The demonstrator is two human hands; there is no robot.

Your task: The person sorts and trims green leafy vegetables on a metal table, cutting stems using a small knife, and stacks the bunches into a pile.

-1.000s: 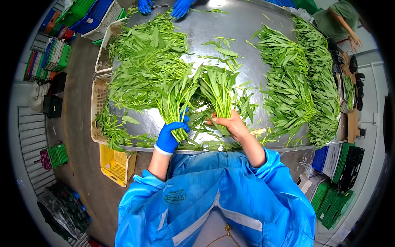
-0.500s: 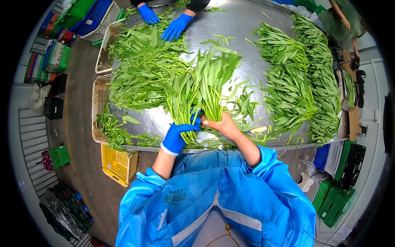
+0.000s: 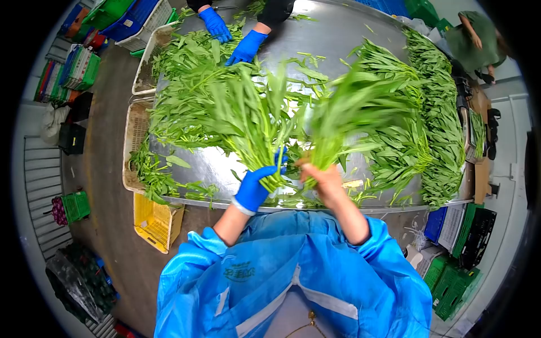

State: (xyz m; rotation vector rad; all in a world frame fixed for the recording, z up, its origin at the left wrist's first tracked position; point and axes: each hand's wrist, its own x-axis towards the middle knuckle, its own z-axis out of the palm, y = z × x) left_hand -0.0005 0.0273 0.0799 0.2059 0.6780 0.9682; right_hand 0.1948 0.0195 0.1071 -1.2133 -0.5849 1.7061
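In a blue glove, my left hand (image 3: 255,187) is closed around the stems of a bunch of water spinach (image 3: 248,121), leaves pointing away from me. Bare and slightly blurred, my right hand (image 3: 322,179) grips the stems of a second bunch of water spinach (image 3: 344,121), whose leaves fan out to the right, smeared by motion. Both hands are above the near edge of the metal table (image 3: 220,169). Loose water spinach (image 3: 186,101) is heaped on the left side. Long rows of laid-out water spinach (image 3: 442,118) line the right side.
Across the table are a co-worker's blue-gloved hands (image 3: 245,48) on the heap. Crates (image 3: 135,141) stand along the left edge, with a yellow crate (image 3: 158,222) below. Stacked crates (image 3: 459,281) are at the right. Another person (image 3: 476,39) stands at the far right.
The right hand has moved right with its bunch, which has swung apart from the left hand's bunch. My left hand has shifted slightly right. The co-worker's hands have moved slightly nearer.
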